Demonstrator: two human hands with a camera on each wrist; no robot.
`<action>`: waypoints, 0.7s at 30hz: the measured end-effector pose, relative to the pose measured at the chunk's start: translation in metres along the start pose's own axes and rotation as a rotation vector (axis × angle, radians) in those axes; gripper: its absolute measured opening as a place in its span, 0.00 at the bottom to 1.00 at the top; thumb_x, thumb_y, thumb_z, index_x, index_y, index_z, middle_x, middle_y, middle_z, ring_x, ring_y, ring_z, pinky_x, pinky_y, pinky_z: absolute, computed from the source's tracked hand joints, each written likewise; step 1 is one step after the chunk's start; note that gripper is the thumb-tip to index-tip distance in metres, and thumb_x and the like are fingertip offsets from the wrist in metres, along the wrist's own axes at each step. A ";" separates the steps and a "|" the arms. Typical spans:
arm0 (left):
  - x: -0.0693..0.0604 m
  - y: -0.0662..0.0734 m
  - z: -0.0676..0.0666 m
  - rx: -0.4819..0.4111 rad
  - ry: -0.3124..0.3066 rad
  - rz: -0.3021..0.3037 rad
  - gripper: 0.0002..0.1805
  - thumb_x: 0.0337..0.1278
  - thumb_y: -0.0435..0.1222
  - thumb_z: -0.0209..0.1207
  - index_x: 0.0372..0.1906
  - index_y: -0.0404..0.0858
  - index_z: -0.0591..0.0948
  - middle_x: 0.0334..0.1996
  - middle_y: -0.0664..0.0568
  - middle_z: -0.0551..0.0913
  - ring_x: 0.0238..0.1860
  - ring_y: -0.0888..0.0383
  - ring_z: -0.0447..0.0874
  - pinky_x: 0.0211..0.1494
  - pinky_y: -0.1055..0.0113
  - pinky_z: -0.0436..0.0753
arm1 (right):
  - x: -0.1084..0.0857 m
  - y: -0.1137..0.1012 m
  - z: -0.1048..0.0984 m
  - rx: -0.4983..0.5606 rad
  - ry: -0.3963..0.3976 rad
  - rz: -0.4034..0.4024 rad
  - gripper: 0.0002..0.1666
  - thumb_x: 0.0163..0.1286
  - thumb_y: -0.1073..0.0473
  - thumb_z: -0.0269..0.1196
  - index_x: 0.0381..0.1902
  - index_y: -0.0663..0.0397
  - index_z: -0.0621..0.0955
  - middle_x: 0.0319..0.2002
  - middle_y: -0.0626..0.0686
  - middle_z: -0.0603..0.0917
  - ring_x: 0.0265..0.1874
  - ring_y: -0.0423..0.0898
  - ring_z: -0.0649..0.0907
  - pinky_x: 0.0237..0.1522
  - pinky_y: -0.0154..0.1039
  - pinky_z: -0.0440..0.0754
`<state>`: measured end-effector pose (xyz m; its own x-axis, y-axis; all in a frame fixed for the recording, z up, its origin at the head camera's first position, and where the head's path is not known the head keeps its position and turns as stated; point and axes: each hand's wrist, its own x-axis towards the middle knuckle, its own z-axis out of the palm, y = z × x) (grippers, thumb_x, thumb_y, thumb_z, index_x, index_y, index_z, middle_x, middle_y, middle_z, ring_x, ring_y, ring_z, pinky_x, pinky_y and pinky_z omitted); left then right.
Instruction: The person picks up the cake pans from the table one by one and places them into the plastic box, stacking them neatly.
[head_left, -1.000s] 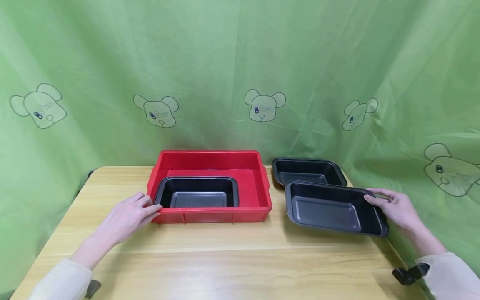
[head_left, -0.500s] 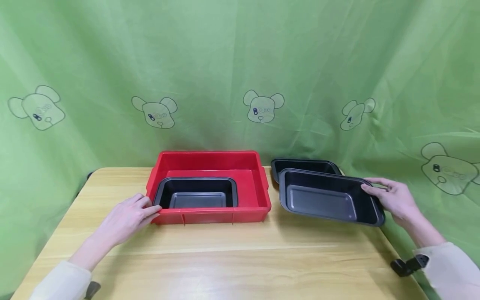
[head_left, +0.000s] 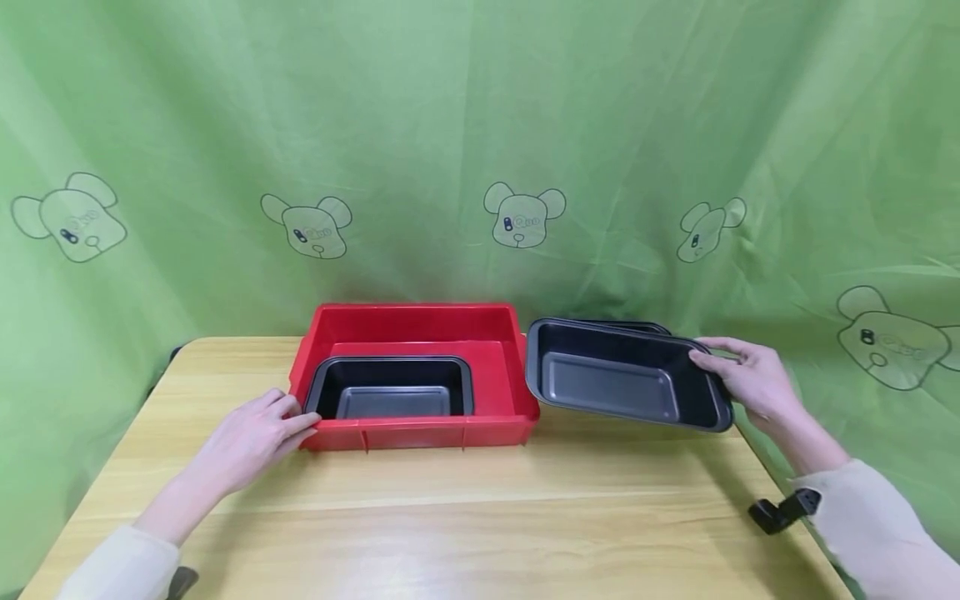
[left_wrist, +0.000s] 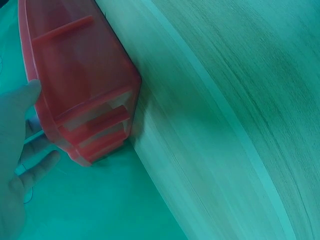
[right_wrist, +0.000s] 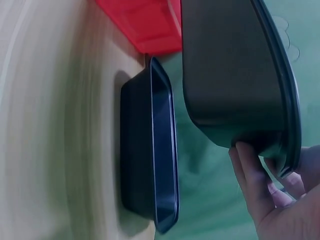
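Note:
My right hand (head_left: 753, 385) pinches the right end of a black loaf pan (head_left: 615, 379), raised above the table and tilted. The right wrist view shows fingers (right_wrist: 255, 180) under the lifted pan (right_wrist: 235, 65). A second black pan (right_wrist: 145, 150) stands on the table below it, mostly hidden in the head view. A third black pan (head_left: 393, 400) lies inside the red bin (head_left: 423, 432), at its front left. My left hand (head_left: 251, 437) grips the bin's front left corner; in the left wrist view the thumb and fingers (left_wrist: 37, 172) are around the bin's rim (left_wrist: 47, 117).
The bin stands on a wooden table (head_left: 465, 517), with bare table in front of it. A green curtain (head_left: 420, 108) with drawn bear heads hangs behind and at both sides. Inside the bin, bare red floor (head_left: 491, 375) shows right of the pan.
My right hand has carried its pan left and upward in the view, beside the bin's right edge and over much of the pan behind. My left hand has stayed at the corner.

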<state>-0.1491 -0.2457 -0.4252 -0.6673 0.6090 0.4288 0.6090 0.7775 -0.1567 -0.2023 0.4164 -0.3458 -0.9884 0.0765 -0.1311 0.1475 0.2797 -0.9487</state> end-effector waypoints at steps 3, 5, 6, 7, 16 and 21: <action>0.000 0.000 0.000 -0.001 0.014 0.005 0.22 0.40 0.36 0.84 0.47 0.44 0.93 0.32 0.51 0.83 0.36 0.57 0.76 0.33 0.67 0.82 | 0.003 -0.006 0.009 0.031 -0.005 -0.011 0.13 0.75 0.58 0.69 0.42 0.25 0.86 0.28 0.43 0.92 0.25 0.42 0.92 0.30 0.39 0.90; 0.000 0.000 0.001 -0.002 0.021 0.008 0.22 0.40 0.36 0.84 0.47 0.44 0.93 0.32 0.51 0.83 0.36 0.57 0.75 0.32 0.67 0.82 | 0.004 -0.010 0.016 0.052 -0.008 -0.018 0.12 0.74 0.58 0.69 0.42 0.27 0.87 0.28 0.44 0.92 0.25 0.42 0.92 0.30 0.40 0.90; 0.000 0.000 0.001 -0.001 0.023 0.009 0.22 0.40 0.36 0.84 0.47 0.44 0.93 0.32 0.51 0.83 0.36 0.57 0.75 0.32 0.68 0.82 | 0.005 -0.011 0.019 0.059 -0.009 -0.021 0.12 0.74 0.58 0.69 0.43 0.28 0.87 0.28 0.44 0.92 0.25 0.42 0.92 0.30 0.40 0.90; 0.000 0.000 0.001 -0.002 0.025 0.009 0.22 0.40 0.36 0.84 0.47 0.44 0.93 0.32 0.51 0.83 0.36 0.57 0.75 0.32 0.68 0.82 | 0.006 -0.013 0.023 0.066 -0.010 -0.024 0.11 0.74 0.58 0.69 0.43 0.29 0.87 0.28 0.44 0.92 0.25 0.42 0.92 0.30 0.40 0.90; -0.001 0.000 0.002 -0.002 0.029 0.011 0.24 0.37 0.35 0.85 0.47 0.43 0.93 0.32 0.51 0.83 0.36 0.57 0.76 0.32 0.68 0.83 | 0.013 -0.021 0.049 0.109 -0.024 -0.022 0.10 0.75 0.59 0.68 0.45 0.33 0.85 0.29 0.42 0.92 0.27 0.40 0.92 0.32 0.39 0.91; -0.001 0.000 0.003 -0.004 0.009 0.002 0.24 0.38 0.35 0.84 0.48 0.43 0.93 0.31 0.51 0.83 0.35 0.58 0.74 0.32 0.69 0.81 | 0.013 -0.028 0.060 0.113 -0.009 -0.031 0.09 0.74 0.59 0.69 0.47 0.36 0.85 0.29 0.42 0.92 0.27 0.39 0.92 0.32 0.38 0.91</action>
<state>-0.1498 -0.2456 -0.4280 -0.6621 0.6092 0.4365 0.6121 0.7756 -0.1543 -0.2216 0.3519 -0.3387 -0.9928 0.0611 -0.1031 0.1123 0.1722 -0.9786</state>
